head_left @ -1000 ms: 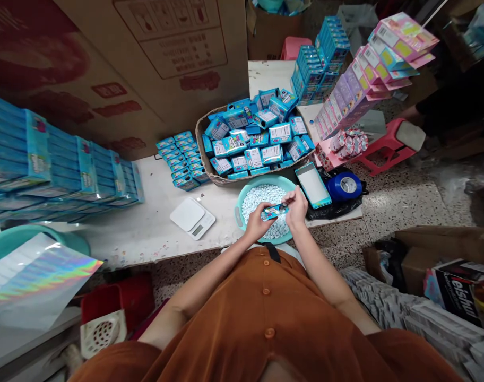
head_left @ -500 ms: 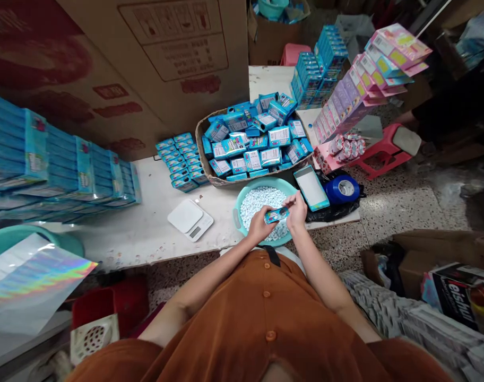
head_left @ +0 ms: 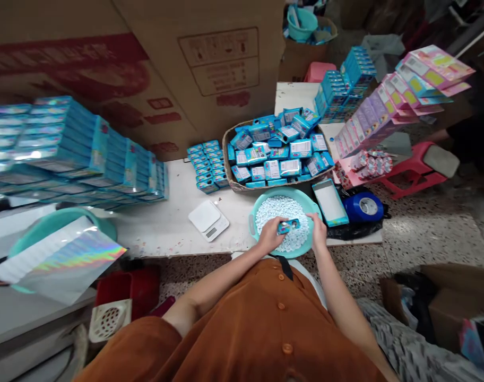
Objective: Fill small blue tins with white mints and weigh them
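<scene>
In my left hand (head_left: 270,236) is a small blue printed box (head_left: 288,226), held level over a turquoise basin (head_left: 251,225). The box's top face has a dark round spot near its right end. Small pale candy-like pellets (head_left: 279,206) fill the basin's bottom. My right hand (head_left: 319,231) is at the basin's right rim, its bent fingers closed over the edge. A shallow blue-edged tray-like box (head_left: 330,201) lies just right of that hand.
Behind the basin stands a cut carton (head_left: 242,187) heaped with blue boxes. A white digital scale (head_left: 208,219) and rows of small blue boxes (head_left: 206,165) lie left of it. Stacked blue packs (head_left: 122,162), a blue tape roll (head_left: 363,207) and pink boxes (head_left: 371,114) flank them.
My right hand has left the small box and moved right to the basin's rim. The left hand still holds the box. The whole view has shifted with my head.
</scene>
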`<state>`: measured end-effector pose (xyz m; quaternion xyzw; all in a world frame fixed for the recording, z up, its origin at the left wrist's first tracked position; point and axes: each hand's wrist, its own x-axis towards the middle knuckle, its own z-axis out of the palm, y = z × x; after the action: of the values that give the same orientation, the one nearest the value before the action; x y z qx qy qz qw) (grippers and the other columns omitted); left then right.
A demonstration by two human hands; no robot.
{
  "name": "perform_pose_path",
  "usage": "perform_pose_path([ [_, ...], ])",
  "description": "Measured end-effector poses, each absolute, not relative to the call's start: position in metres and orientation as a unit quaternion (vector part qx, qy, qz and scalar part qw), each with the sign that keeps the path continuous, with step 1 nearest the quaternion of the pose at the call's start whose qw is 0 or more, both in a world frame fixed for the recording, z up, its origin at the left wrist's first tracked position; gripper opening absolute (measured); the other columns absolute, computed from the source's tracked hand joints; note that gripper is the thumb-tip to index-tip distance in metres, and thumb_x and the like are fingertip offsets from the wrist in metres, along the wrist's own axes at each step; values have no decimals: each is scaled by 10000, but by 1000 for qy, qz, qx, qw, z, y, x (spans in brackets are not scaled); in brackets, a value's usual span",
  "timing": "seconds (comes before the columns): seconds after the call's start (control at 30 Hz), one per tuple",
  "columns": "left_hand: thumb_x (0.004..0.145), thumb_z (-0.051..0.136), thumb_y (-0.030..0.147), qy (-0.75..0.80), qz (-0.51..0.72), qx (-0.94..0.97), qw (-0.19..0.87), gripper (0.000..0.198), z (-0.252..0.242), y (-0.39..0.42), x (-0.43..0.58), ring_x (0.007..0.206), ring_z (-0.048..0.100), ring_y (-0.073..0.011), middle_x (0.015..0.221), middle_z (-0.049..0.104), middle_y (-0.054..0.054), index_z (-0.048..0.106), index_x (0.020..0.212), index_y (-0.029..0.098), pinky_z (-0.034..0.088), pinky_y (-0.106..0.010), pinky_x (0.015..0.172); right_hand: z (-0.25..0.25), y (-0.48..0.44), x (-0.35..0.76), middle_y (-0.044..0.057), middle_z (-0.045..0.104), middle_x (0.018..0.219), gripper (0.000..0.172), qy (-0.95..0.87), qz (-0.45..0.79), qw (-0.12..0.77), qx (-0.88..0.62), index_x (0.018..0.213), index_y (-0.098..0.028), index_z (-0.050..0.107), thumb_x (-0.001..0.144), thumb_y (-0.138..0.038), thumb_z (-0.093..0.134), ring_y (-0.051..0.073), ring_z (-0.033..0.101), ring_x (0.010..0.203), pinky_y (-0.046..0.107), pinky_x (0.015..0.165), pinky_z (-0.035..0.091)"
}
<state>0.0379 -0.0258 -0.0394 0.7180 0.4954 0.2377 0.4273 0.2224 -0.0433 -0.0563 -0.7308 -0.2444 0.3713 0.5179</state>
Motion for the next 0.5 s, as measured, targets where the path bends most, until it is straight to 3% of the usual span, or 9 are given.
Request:
perform_pose_path([
  [0.2, 687, 633, 155, 542, 169, 743, 355, 333, -41, -16, 21, 976, 588, -244, 954, 658, -35, 570, 1005, 230, 409, -394, 919, -77, -57, 204, 92, 685, 1066, 501, -245, 384, 468, -757, 890, -148, 710, 777, -571, 467, 251, 568, 1074, 350, 956, 379],
  [0.5, 747, 651, 240, 563, 310, 638, 424, 452, -34, -15, -54, 1076, 575, -207, 1177, 608, -41, 497, 1173, 243, 454, -344, 929, -66, -58, 183, 107, 692, 1045, 529, -231, 419, 427, -767, 858, -163, 705, 721, -621, 479, 279, 588, 1063, 353, 894, 436],
])
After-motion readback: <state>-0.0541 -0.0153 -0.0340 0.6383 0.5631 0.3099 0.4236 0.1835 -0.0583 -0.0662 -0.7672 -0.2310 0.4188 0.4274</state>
